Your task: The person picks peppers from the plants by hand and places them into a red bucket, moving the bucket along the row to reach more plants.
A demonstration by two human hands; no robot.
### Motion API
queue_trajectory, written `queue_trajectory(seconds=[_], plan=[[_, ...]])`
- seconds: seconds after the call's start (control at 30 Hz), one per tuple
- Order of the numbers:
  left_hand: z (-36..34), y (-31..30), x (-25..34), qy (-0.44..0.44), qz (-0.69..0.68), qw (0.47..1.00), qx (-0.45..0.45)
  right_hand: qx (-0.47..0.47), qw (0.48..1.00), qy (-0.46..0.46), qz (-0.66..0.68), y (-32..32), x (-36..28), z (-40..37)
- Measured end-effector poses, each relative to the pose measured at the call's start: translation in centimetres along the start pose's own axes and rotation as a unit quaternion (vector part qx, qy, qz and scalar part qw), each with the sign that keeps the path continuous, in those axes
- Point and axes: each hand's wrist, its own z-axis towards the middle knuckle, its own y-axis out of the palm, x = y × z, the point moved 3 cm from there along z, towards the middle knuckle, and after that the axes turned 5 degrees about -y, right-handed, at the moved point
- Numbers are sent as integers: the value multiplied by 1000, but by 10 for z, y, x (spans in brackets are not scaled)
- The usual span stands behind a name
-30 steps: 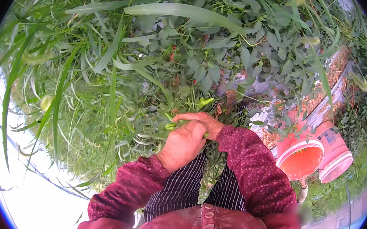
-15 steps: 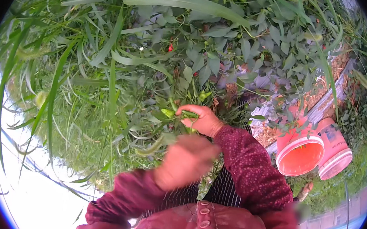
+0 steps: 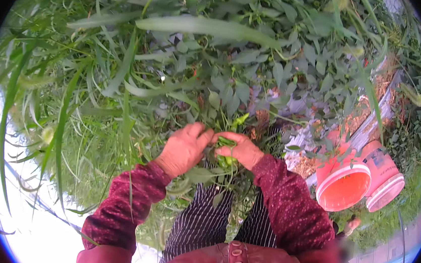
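Green peppers (image 3: 227,142) are held in the curled fingers of my right hand (image 3: 245,152), in front of my legs among the pepper plants. My left hand (image 3: 184,148) is beside it, thumb and fingers pinched together close to the right fingertips. What the left fingers grip, if anything, is hidden. Just above the right hand, a bright green pepper (image 3: 240,119) shows among the leaves. Leafy stems (image 3: 201,175) hang below both hands.
Two pink buckets, a nearer one (image 3: 343,187) and one behind it (image 3: 385,191), lie tilted at the right with their mouths toward me. Long grass blades (image 3: 195,26) cross in front. Pale plastic sheeting (image 3: 298,142) covers some ground. A small red pepper (image 3: 194,72) shows farther off.
My left hand has moved up and away from my body, from a blur below the right hand to beside its fingertips. My right hand has shifted slightly right and down, still holding green peppers.
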Motion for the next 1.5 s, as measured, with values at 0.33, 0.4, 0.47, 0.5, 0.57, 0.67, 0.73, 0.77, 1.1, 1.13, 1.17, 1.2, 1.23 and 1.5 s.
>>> queue_trajectory(seconds=[0.33,0.4,0.47,0.5,0.57,0.67,0.73,0.77,1.1,1.13,1.17,1.2,1.23,1.5], plan=[[-2,2,17,-39,102,993,39,21,985,-37,167,3,5,4],[-7,0,20,-75,57,995,-31,34,997,-24,66,-1,8,6],[-15,3,19,-143,-76,984,-80,14,998,-13,57,3,14,4],[-15,-2,21,-141,-76,984,-79,-6,999,-3,48,5,14,5],[-20,-14,26,-193,-150,966,-88,-9,999,-6,31,9,14,5],[-25,-23,21,-214,-173,955,-113,-35,999,-30,-7,16,17,7],[-31,-28,31,-232,-382,845,-293,-3,1000,-27,4,9,17,10],[-34,-34,38,-230,-380,845,-296,30,999,-21,17,6,19,11],[90,-153,-65,-226,-388,876,177,-22,932,54,-358,-2,39,7],[119,-144,-98,-251,-331,883,218,-27,918,70,-389,0,36,5],[142,-132,-122,-273,-272,886,257,-29,904,86,-418,1,34,4],[158,-126,-117,-291,-324,877,204,-40,898,96,-427,-2,38,5],[169,-116,-112,-308,-375,861,150,-39,898,95,-428,-1,36,5],[131,-13,-13,-112,-153,982,-3,-40,907,142,-395,-5,35,-9]])
